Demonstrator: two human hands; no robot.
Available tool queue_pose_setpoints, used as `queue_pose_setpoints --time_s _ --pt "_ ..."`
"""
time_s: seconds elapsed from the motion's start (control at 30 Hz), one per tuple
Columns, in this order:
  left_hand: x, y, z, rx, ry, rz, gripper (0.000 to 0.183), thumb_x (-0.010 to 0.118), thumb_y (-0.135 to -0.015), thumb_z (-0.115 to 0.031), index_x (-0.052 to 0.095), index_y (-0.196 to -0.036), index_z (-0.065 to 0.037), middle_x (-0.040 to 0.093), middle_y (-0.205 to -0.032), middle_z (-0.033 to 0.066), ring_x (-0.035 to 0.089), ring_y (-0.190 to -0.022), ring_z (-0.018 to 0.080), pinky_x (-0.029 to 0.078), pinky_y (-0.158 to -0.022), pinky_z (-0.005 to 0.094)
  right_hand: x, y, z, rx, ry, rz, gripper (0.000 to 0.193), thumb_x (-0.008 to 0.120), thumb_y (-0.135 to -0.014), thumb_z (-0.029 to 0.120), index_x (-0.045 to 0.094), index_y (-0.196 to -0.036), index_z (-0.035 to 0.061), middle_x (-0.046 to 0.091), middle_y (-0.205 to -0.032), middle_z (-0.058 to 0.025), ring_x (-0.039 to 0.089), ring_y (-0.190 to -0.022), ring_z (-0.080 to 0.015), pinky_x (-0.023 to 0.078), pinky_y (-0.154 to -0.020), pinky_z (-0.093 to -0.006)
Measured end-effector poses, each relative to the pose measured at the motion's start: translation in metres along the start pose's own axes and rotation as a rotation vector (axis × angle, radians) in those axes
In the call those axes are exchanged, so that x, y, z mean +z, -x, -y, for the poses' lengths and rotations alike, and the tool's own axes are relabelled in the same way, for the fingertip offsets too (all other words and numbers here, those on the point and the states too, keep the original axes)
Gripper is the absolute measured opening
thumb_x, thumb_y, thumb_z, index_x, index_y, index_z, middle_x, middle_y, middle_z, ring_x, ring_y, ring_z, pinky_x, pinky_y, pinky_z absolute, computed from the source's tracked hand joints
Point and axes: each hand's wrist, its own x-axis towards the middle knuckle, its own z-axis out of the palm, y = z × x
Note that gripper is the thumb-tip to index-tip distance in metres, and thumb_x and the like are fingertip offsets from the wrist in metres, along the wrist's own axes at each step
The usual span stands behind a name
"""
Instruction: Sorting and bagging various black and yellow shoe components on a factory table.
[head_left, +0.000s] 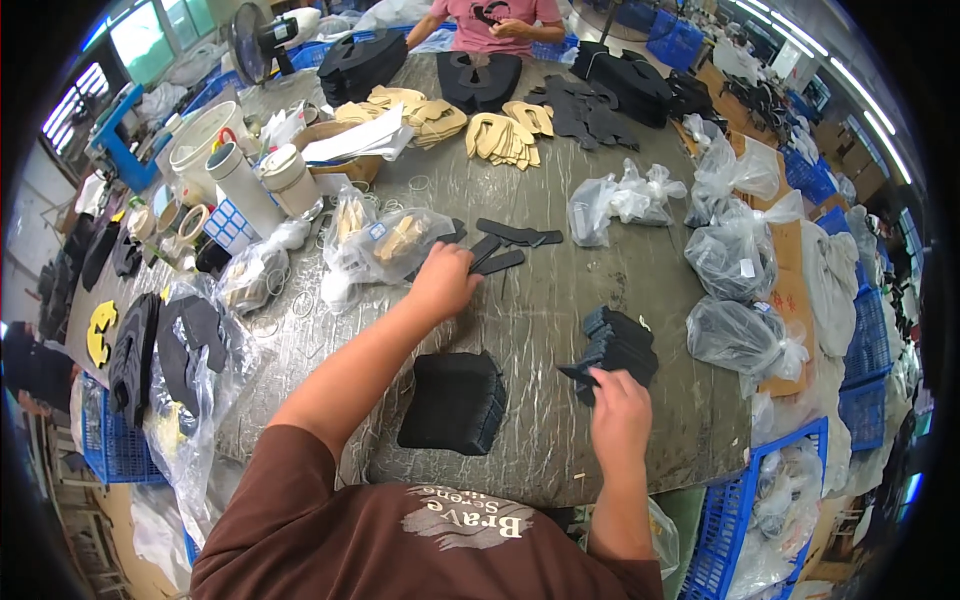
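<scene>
My left hand [447, 284] reaches to the middle of the table, fingers curled at the near end of several narrow black strips [505, 262]; its fingertips press on one of them. On the right, my right hand [620, 402] pinches a thin dark cut piece [577, 374] between thumb and fingers. That piece is at the near left edge of a fanned stack of dark cut pieces [625, 343]. Between my forearms, close to my body, sits a neat square stack of black pieces [452, 402].
Clear bags of beige parts [395, 235] lie beyond my left hand. Tied clear bags [733, 248] line the right edge. Beige cut pieces [503, 138] and black stacks [480, 82] occupy the far side, where a person in a pink shirt [490, 25] sits. Tubs [290, 180] stand left.
</scene>
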Motion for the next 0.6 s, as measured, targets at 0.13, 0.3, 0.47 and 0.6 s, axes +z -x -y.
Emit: queue_pose_setpoints --time_s 0.13,0.3,0.47,0.6 --pt "0.015 -0.016 0.006 -0.014 -0.128 0.128 0.023 0.063 -0.072 -0.015 0.060 -0.088 0.001 0.059 -0.095 0.0171 0.053 -0.096 0.0357 0.044 -0.082 0.0408 0.006 0.032 -0.032 0.123 0.152 0.127 0.028 0.065 -0.070 0.003 0.063 -0.098 0.0087 0.057 -0.085 -0.0063 0.054 -0.084 -0.0259 0.040 -0.075 -0.0382" --pt "0.023 -0.013 0.000 0.026 -0.240 0.047 0.016 0.055 -0.073 -0.006 0.060 -0.086 0.001 0.059 -0.093 0.0175 0.054 -0.095 0.0356 0.044 -0.083 0.0416 0.014 0.025 -0.015 0.110 0.134 -0.082 0.036 0.069 -0.068 0.006 0.061 -0.103 0.0094 0.052 -0.098 -0.0064 0.048 -0.097 -0.0272 0.037 -0.084 -0.0416" --pt "-0.009 0.018 -0.012 0.288 0.146 -0.011 0.032 0.050 -0.068 0.004 0.062 -0.098 0.000 0.060 -0.096 0.0182 0.055 -0.092 0.0360 0.044 -0.083 0.0415 0.040 -0.011 0.026 -0.053 -0.076 -0.034 0.048 0.067 -0.071 0.007 0.053 -0.117 0.0094 0.047 -0.114 -0.0125 0.044 -0.109 -0.0325 0.034 -0.092 -0.0453" --pt "-0.005 0.049 -0.020 0.367 0.389 0.141 0.036 0.052 -0.069 0.007 0.059 -0.103 0.000 0.059 -0.096 0.0192 0.056 -0.092 0.0372 0.046 -0.084 0.0399 0.076 -0.038 0.047 -0.113 0.007 0.070 0.054 0.062 -0.076 0.007 0.043 -0.127 0.0046 0.042 -0.125 -0.0166 0.038 -0.118 -0.0352 0.031 -0.097 -0.0476"
